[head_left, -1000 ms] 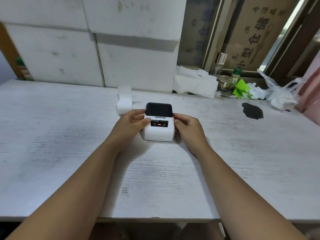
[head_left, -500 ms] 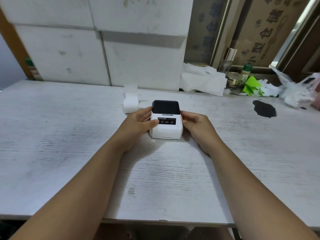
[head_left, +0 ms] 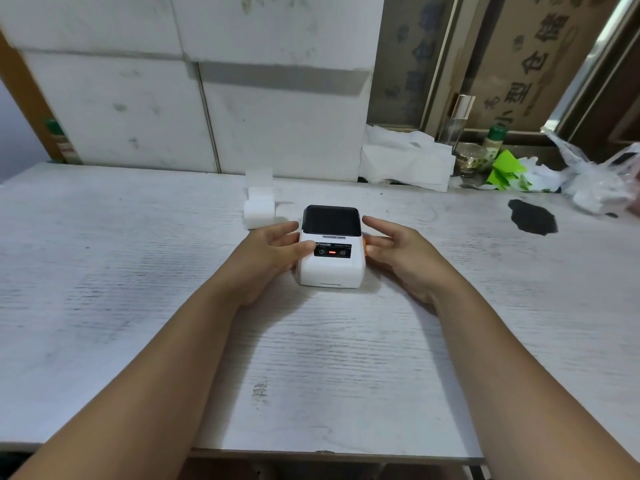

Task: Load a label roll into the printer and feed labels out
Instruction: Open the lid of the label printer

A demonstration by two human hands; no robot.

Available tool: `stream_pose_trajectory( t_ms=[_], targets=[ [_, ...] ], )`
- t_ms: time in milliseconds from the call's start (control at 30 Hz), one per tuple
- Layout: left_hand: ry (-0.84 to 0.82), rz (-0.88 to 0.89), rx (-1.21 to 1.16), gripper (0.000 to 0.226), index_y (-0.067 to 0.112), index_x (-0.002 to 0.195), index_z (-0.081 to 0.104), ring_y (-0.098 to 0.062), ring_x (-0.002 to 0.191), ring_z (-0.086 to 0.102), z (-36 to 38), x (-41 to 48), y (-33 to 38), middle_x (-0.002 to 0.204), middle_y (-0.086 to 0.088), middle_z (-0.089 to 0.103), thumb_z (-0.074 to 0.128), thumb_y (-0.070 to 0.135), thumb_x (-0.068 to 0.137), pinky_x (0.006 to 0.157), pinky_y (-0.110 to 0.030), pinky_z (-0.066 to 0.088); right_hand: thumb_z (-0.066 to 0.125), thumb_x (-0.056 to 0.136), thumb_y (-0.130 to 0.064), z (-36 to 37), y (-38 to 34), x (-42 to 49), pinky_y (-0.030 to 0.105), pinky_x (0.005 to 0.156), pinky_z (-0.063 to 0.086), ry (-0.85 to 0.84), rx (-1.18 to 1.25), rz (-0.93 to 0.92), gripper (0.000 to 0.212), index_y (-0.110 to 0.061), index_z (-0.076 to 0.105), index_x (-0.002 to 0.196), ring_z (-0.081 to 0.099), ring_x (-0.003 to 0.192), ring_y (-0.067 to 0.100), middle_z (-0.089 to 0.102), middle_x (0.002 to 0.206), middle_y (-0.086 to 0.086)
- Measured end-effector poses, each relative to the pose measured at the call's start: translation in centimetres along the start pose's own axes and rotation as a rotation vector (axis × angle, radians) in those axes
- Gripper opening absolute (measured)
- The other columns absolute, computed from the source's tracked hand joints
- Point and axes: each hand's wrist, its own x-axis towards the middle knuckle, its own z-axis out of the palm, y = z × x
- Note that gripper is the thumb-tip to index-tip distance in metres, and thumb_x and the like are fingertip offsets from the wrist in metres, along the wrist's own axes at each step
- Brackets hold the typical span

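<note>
printer (head_left: 329,275) — left hand (head_left: 273,252), right hand (head_left: 401,252) flank it, fingers straight, gripping nothing

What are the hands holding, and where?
Nothing gripped: left hand rests its thumb on the printer, front-left corner; right hand open beside its right side.

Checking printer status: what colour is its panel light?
Red indicator light on the printer; head view.

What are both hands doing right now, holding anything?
Left hand: open, thumb touching the printer at its front left.
Right hand: open, fingers straight beside the printer's right side, holding nothing.
</note>
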Motion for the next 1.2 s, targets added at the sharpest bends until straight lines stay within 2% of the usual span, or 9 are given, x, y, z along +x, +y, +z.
stream_pose_trajectory(
  t_ms=[200, 300, 367, 467, 600, 867, 933, 1100, 1200],
  targets=[
    [-0.014, 0.005, 0.008, 0.071, 0.004, 0.141, 0.037, -0.013, 0.115, 0.059, 0.1, 0.1, -0.1, 0.133, -0.005, 0.057, 0.073, 0.014, 0.080, 0.105, -0.033, 0.042, 0.048, 0.094, 0.002, 0.4, -0.3, -0.5, 0.029, 0.106, 0.041, 0.015, -0.103, -0.034, 0.057, -0.022, 0.035, 0.145, 0.061, 0.114, 0.011, 0.059, 0.135, 0.004],
    [-0.024, 0.018, 0.011, 0.066, 0.001, 0.140, 0.037, -0.011, 0.113, 0.060, 0.1, 0.0, -0.1, 0.130, -0.004, 0.059, 0.068, 0.010, 0.083, 0.104, -0.031, 0.042, 0.046, 0.096, -0.004, 0.8, -0.5, -0.8, 0.017, 0.095, 0.040, 0.021, -0.193, -0.053, 0.059, -0.028, 0.029, 0.147, 0.058, 0.112, 0.004, 0.058, 0.136, -0.001],
    [-0.022, 0.013, 0.001, 0.070, 0.000, 0.141, 0.035, -0.012, 0.115, 0.059, 0.0, 0.1, -0.1, 0.133, -0.007, 0.057, 0.069, 0.010, 0.082, 0.105, -0.032, 0.042, 0.047, 0.096, -0.006, 0.8, -0.6, -0.9, 0.015, 0.090, 0.038, 0.035, -0.215, -0.058, 0.062, -0.031, 0.025, 0.148, 0.058, 0.107, 0.001, 0.060, 0.133, -0.002],
    [-0.041, 0.009, -0.005, 0.080, 0.000, 0.143, 0.031, -0.013, 0.117, 0.058, -0.2, 0.2, -0.1, 0.135, -0.008, 0.056, 0.074, 0.014, 0.077, 0.107, -0.034, 0.041, 0.049, 0.096, -0.007, 0.9, -0.8, -1.0, 0.016, 0.092, 0.035, 0.046, -0.231, -0.062, 0.063, -0.032, 0.024, 0.148, 0.058, 0.105, 0.000, 0.060, 0.133, -0.002],
    [-0.039, 0.015, 0.012, 0.104, 0.003, 0.143, 0.033, -0.012, 0.117, 0.059, -0.3, 0.0, 0.0, 0.136, -0.007, 0.056, 0.082, 0.033, 0.057, 0.107, -0.034, 0.041, 0.048, 0.095, -0.006, 1.1, -0.4, -0.8, 0.021, 0.102, 0.035, 0.058, -0.230, -0.054, 0.059, -0.029, 0.030, 0.147, 0.056, 0.115, 0.004, 0.057, 0.137, 0.000],
    [-0.021, 0.017, 0.022, 0.070, 0.002, 0.140, 0.038, -0.012, 0.113, 0.060, -0.1, 0.0, 0.0, 0.131, -0.006, 0.059, 0.072, 0.014, 0.080, 0.105, -0.033, 0.042, 0.048, 0.095, -0.010, 1.4, 0.1, -0.5, 0.028, 0.110, 0.035, 0.101, -0.274, -0.041, 0.053, -0.030, 0.037, 0.143, 0.052, 0.125, 0.008, 0.058, 0.136, -0.004],
    [-0.025, 0.021, 0.030, 0.073, 0.002, 0.139, 0.041, -0.010, 0.112, 0.061, -0.1, -0.1, 0.1, 0.128, -0.003, 0.060, 0.075, 0.017, 0.076, 0.104, -0.032, 0.043, 0.048, 0.096, -0.010, 1.6, 0.1, -0.7, 0.024, 0.107, 0.035, 0.117, -0.297, -0.050, 0.053, -0.031, 0.036, 0.144, 0.051, 0.127, 0.009, 0.058, 0.136, -0.004],
    [-0.006, 0.026, 0.063, 0.103, 0.007, 0.141, 0.040, -0.014, 0.116, 0.060, -0.1, -0.4, 0.3, 0.132, -0.006, 0.059, 0.081, 0.041, 0.052, 0.107, -0.036, 0.041, 0.050, 0.095, -0.012, 1.6, 0.1, -0.8, 0.019, 0.099, 0.033, 0.151, -0.344, -0.073, 0.056, -0.034, 0.034, 0.144, 0.050, 0.125, 0.005, 0.059, 0.134, -0.005],
    [0.043, 0.027, 0.076, 0.084, 0.015, 0.133, 0.046, -0.014, 0.106, 0.065, -0.1, -0.3, 0.1, 0.118, -0.001, 0.067, 0.081, 0.034, 0.059, 0.103, -0.038, 0.045, 0.054, 0.091, -0.014, 1.6, 0.5, -0.5, 0.029, 0.104, 0.040, 0.164, -0.307, -0.056, 0.048, -0.036, 0.045, 0.133, 0.058, 0.117, 0.008, 0.068, 0.122, -0.005]
  ],
)
